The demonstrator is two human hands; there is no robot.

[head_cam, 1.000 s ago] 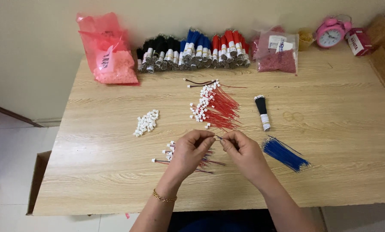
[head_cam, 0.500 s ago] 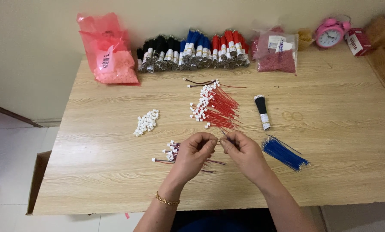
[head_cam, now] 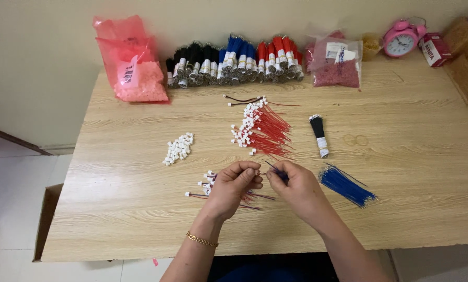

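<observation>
My left hand (head_cam: 233,187) pinches a small white connector between thumb and fingers above the table's near middle. My right hand (head_cam: 295,187) holds a thin blue wire (head_cam: 275,170) whose end meets the left fingertips. Under my left hand lies a small heap of finished wires with white connectors (head_cam: 208,184). A loose pile of blue wires (head_cam: 345,185) lies just right of my right hand. A pile of red wires with white connectors (head_cam: 261,129) lies beyond my hands, and a heap of loose white connectors (head_cam: 178,148) sits to the left.
A black wire bundle (head_cam: 319,133) lies right of the red pile. Along the wooden table's (head_cam: 416,172) back edge stand bundled black, blue and red wires (head_cam: 234,61), a pink bag (head_cam: 132,65), a clear bag of red bits (head_cam: 336,65), a pink clock (head_cam: 400,39) and cardboard boxes (head_cam: 466,52).
My hands have stayed nearly in place, fingertips together. The blue wire now sticks up and left from my right fingers.
</observation>
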